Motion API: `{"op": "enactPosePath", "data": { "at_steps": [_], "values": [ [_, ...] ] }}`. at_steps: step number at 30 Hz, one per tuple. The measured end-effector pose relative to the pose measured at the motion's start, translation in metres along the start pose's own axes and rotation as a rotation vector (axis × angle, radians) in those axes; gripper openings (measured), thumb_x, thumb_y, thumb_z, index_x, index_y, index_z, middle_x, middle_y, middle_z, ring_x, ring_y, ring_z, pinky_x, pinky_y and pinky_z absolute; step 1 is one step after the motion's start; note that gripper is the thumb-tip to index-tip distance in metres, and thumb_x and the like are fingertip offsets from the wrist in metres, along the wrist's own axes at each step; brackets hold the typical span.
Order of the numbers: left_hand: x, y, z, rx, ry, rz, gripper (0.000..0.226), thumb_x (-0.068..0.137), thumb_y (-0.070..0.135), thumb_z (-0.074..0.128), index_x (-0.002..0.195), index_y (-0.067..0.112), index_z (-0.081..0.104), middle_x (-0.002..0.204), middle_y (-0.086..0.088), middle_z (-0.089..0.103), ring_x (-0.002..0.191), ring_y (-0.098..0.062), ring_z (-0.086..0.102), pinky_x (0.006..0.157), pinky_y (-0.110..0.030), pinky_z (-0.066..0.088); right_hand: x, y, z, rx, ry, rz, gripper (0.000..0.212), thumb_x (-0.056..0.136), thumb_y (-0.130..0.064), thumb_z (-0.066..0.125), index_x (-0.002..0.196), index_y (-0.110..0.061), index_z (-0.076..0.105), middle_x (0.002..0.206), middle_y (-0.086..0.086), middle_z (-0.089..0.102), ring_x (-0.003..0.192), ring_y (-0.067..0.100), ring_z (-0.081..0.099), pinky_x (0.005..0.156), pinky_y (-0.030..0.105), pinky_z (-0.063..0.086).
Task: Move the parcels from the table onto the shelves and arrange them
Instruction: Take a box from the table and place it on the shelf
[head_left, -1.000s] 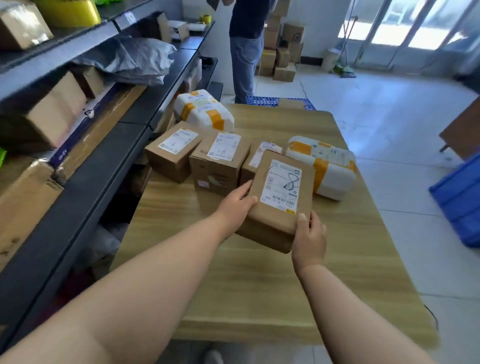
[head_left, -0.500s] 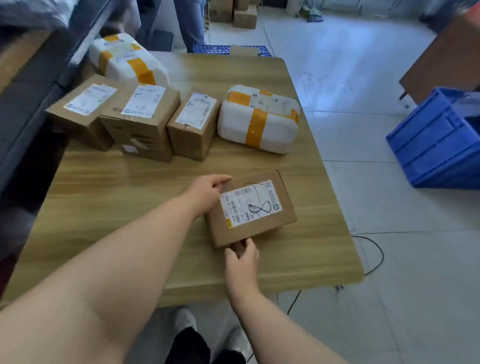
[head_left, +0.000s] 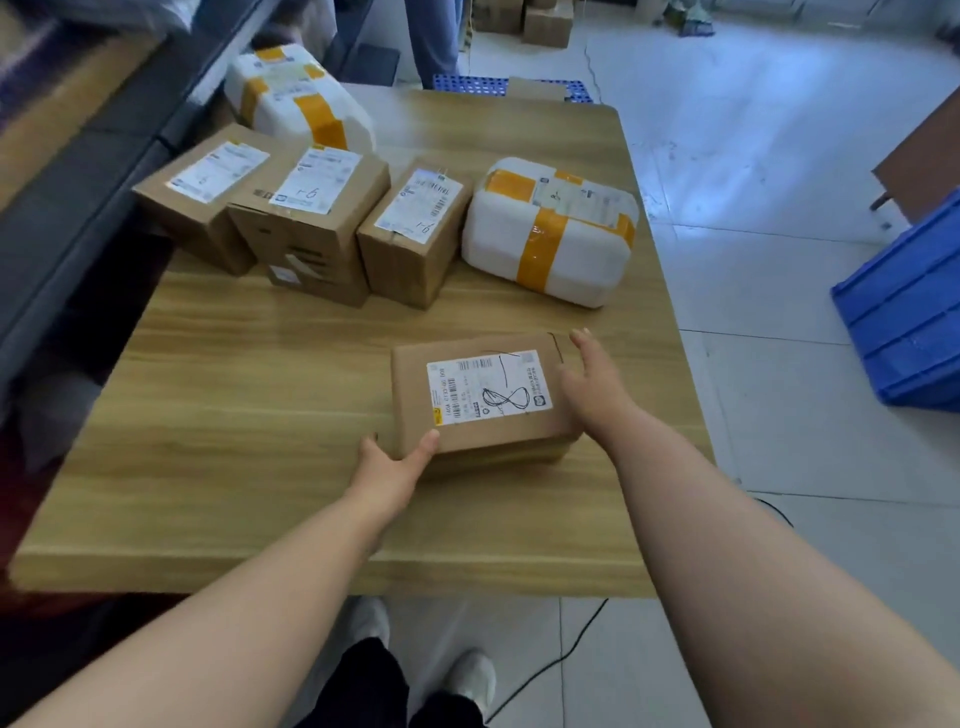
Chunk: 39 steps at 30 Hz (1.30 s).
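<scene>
1. Wooden bench (head_left: 260, 389) fills the view, with dark shelves (head_left: 78, 171) along its left edge and a blue crate (head_left: 909, 312) on the pale tiled floor beyond its right edge.
2. One second ago both hands hold the flat brown parcel (head_left: 483, 395) tilted up off the bench. Half a second ago it lies on the wood, skewed. Now it sits flat and squared, label up, nearer the near and right edges than anything else. I cannot tell whether its near edge is a touch raised.
3. Both hands have changed places round it. The left hand (head_left: 392, 467), earlier at the far left side, now brackets the near left corner, with its thumb and straight fingers pressed on the two sides. The right hand (head_left: 587, 389), earlier at the near edge, now lies flat against the right side, fingers straight and pointing away. Neither is curled round the parcel.
4. A row of three brown boxes (head_left: 317, 218) and a white taped parcel (head_left: 545, 234) stand across the middle as before, and a second white taped parcel (head_left: 296, 98) sits at the far left corner.
5. My reading: the parcel was set down to be turned and re-held, not shelved. Nothing from the bench has reached the shelves in this stretch, so six parcels remain.
</scene>
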<state>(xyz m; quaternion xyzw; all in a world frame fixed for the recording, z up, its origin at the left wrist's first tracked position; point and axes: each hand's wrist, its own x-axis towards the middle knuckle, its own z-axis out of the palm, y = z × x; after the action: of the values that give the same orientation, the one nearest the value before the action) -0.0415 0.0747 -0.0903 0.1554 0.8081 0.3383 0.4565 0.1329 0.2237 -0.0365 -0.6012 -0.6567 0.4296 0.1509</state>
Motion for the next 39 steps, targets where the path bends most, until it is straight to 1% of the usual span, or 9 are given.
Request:
{"op": "enactPosePath", "data": {
  "at_steps": [4, 8, 13, 17, 20, 23, 27, 34, 39],
  "values": [
    [0.012, 0.001, -0.009, -0.069, -0.025, 0.021, 0.093, 0.073, 0.067, 0.066, 0.146, 0.023, 0.030, 0.142, -0.004, 0.048, 0.121, -0.027, 0.053, 0.105, -0.044, 0.042, -0.016, 0.008, 0.038, -0.281, -0.040, 0.038, 0.063, 0.098, -0.031, 0.047, 0.152, -0.016, 0.020, 0.162, 0.000, 0.002, 0.147, 0.019, 0.013, 0.117, 0.033, 0.017],
    [0.039, 0.018, -0.032, -0.086, 0.132, 0.097, 0.060, 0.091, 0.054, 0.055, 0.137, 0.017, 0.046, 0.129, 0.000, 0.057, 0.117, -0.024, 0.053, 0.101, -0.034, 0.041, -0.044, 0.008, 0.059, -0.408, 0.204, 0.017, 0.043, 0.093, -0.043, 0.050, 0.126, -0.017, 0.050, 0.131, 0.007, 0.041, 0.115, 0.029, 0.050, 0.091, 0.037, 0.041],
    [0.066, 0.026, -0.054, -0.203, 0.200, 0.107, 0.070, 0.092, 0.053, 0.053, 0.149, 0.019, 0.029, 0.147, -0.002, 0.044, 0.131, -0.023, 0.044, 0.106, -0.033, 0.031, -0.038, 0.000, 0.062, -0.419, 0.339, -0.079, 0.032, 0.092, -0.034, 0.054, 0.118, -0.016, 0.059, 0.121, 0.007, 0.054, 0.113, 0.027, 0.049, 0.088, 0.037, 0.040],
    [0.059, 0.013, -0.045, -0.278, 0.094, 0.083, 0.078, 0.088, 0.052, 0.059, 0.149, 0.017, 0.026, 0.140, 0.001, 0.046, 0.126, -0.019, 0.045, 0.104, -0.030, 0.032, -0.007, -0.009, 0.065, -0.181, 0.036, 0.048, 0.043, 0.098, -0.039, 0.047, 0.135, -0.018, 0.050, 0.140, 0.005, 0.047, 0.128, 0.023, 0.044, 0.105, 0.038, 0.036],
    [0.043, -0.008, -0.033, -0.331, -0.059, 0.106, 0.066, 0.088, 0.048, 0.061, 0.144, 0.027, 0.033, 0.135, 0.009, 0.050, 0.121, -0.012, 0.048, 0.102, -0.030, 0.035, -0.002, -0.013, 0.074, -0.011, -0.163, 0.168, 0.032, 0.099, -0.042, 0.044, 0.097, -0.018, 0.064, 0.097, 0.003, 0.064, 0.094, 0.023, 0.056, 0.074, 0.031, 0.042],
    [0.038, -0.008, -0.037, -0.432, -0.122, 0.111, 0.063, 0.085, 0.059, 0.060, 0.141, 0.043, 0.035, 0.131, 0.013, 0.055, 0.119, -0.011, 0.053, 0.101, -0.033, 0.040, -0.005, -0.016, 0.082, 0.042, -0.256, 0.178, 0.034, 0.096, -0.044, 0.048, 0.101, -0.013, 0.061, 0.092, 0.001, 0.064, 0.090, 0.022, 0.058, 0.072, 0.030, 0.041],
    [0.052, -0.001, -0.060, -0.506, -0.045, 0.072, 0.084, 0.054, 0.090, 0.058, 0.129, 0.056, 0.044, 0.134, 0.000, 0.055, 0.121, -0.023, 0.056, 0.099, -0.052, 0.047, -0.008, -0.030, 0.097, 0.230, -0.373, 0.124, 0.028, 0.099, -0.039, 0.046, 0.110, -0.016, 0.057, 0.090, -0.005, 0.062, 0.078, 0.006, 0.056, 0.063, 0.020, 0.039],
    [0.003, 0.021, -0.128, -0.594, 0.040, 0.097, 0.035, 0.097, 0.054, 0.038, 0.121, 0.036, 0.056, 0.107, 0.000, 0.073, 0.094, -0.020, 0.070, 0.075, -0.036, 0.056, -0.005, -0.101, 0.115, 0.266, -0.557, -0.153, 0.061, 0.069, -0.069, 0.059, 0.083, -0.011, 0.048, 0.088, 0.006, 0.051, 0.078, 0.020, 0.049, 0.070, 0.033, 0.040],
    [-0.059, 0.002, -0.184, -0.544, 0.286, 0.242, 0.042, 0.094, 0.058, 0.044, 0.132, 0.040, 0.050, 0.125, 0.005, 0.065, 0.111, -0.012, 0.062, 0.092, -0.032, 0.048, -0.030, -0.156, 0.156, 0.325, -0.907, -0.136, 0.079, 0.055, -0.063, 0.072, 0.114, -0.023, 0.039, 0.108, 0.001, 0.059, 0.095, 0.018, 0.063, 0.087, 0.043, 0.053]
  ]
}}
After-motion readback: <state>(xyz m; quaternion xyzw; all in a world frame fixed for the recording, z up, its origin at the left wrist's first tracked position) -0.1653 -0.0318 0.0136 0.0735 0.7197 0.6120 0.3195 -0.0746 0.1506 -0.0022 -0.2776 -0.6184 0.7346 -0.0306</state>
